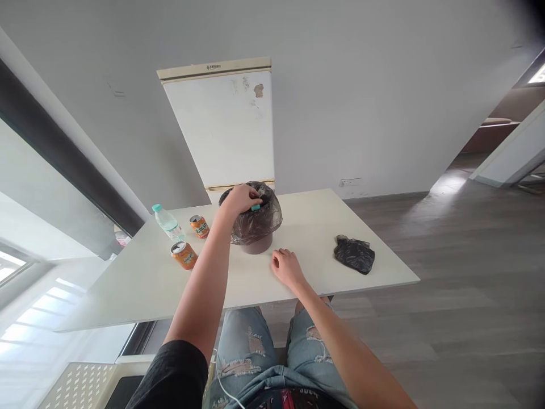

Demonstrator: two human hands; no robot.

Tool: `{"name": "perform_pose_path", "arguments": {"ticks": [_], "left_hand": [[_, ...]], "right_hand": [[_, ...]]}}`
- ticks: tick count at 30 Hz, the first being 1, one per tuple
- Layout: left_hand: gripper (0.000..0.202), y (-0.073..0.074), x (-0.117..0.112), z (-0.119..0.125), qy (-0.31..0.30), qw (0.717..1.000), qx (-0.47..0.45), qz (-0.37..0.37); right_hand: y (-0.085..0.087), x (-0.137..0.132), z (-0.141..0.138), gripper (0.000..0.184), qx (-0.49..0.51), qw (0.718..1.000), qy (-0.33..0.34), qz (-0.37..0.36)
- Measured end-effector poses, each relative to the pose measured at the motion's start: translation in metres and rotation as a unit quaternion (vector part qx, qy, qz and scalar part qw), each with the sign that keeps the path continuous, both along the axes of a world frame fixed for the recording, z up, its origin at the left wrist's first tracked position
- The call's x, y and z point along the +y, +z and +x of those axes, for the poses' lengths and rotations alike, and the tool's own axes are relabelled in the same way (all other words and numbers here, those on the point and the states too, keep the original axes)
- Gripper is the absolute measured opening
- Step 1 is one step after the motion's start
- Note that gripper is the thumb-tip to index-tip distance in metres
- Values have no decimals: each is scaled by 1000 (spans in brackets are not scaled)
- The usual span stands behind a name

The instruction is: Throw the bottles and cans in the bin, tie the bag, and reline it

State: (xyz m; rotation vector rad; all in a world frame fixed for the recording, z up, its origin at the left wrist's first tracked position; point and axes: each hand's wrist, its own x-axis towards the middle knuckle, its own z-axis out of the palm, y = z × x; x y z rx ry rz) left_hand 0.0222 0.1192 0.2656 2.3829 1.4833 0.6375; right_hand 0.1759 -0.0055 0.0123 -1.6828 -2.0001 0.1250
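My left hand (242, 200) reaches over the mouth of a small bin (258, 244) lined with a dark see-through bag (258, 224). Between its fingers is a small teal bottle cap (255, 208); whether a bottle hangs below it inside the bag I cannot tell. My right hand (287, 266) rests on the table just right of the bin, fingers curled in, with nothing visible in them. Left of the bin stand two orange drink cans (199, 226) and a clear plastic bottle (169, 224) with a teal cap.
A crumpled black plastic bag (354, 254) lies toward the right end of the white table (315, 227). Behind the table stands a white fridge (225, 130) against the grey wall. A white cable (218, 375) hangs by my left leg.
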Motion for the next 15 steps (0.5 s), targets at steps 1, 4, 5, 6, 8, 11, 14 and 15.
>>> {"name": "perform_pose_path", "arguments": {"ticks": [1, 4, 5, 6, 8, 11, 14, 15], "left_hand": [[18, 5, 1, -9, 27, 999, -37, 25], [21, 17, 10, -58, 166, 965, -135, 148], [22, 17, 15, -79, 229, 942, -154, 192], [23, 15, 20, -103, 292, 914, -168, 227], [22, 4, 29, -149, 411, 851, -181, 273], [49, -23, 41, -204, 550, 784, -190, 216], [75, -47, 53, -235, 540, 816, -169, 119], [76, -54, 58, -241, 523, 832, -158, 95]], "right_hand": [[0, 0, 0, 15, -1, 1000, 0, 0], [-2, 1, 1, 14, -3, 1000, 2, -1], [-3, 2, 1, 14, -3, 1000, 4, -2], [-3, 2, 1, 14, -3, 1000, 5, -2], [-4, 3, 2, 15, -1, 1000, 6, -5], [-4, 4, 1, 15, 7, 1000, 5, -7], [-5, 4, 1, 15, 12, 1000, 10, -4], [-5, 4, 1, 15, 13, 1000, 11, -2]]}}
